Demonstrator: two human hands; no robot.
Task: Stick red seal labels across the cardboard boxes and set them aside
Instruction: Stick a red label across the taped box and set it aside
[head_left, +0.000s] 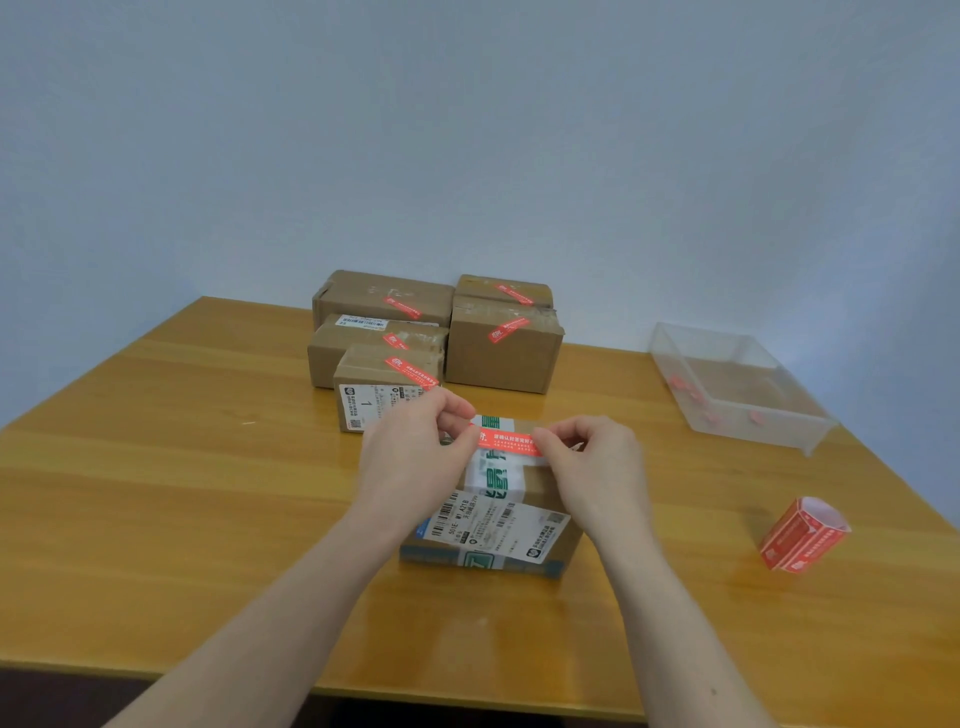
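A cardboard box (493, 525) with white-and-green tape and a shipping label sits in the middle of the table. Just above its top, a red seal label (506, 440) is stretched flat between both hands. My left hand (415, 447) pinches the label's left end. My right hand (587, 457) pinches its right end. Whether the label touches the box top cannot be told. Behind, several cardboard boxes (415, 338) with red seals across them stand grouped near the wall. A roll of red seal labels (802, 535) lies at the right of the table.
A clear plastic tray (737, 384) with a few red scraps inside stands at the back right. The wooden table (182, 467) shows bare surface on the left and in front. A pale wall rises behind the sealed boxes.
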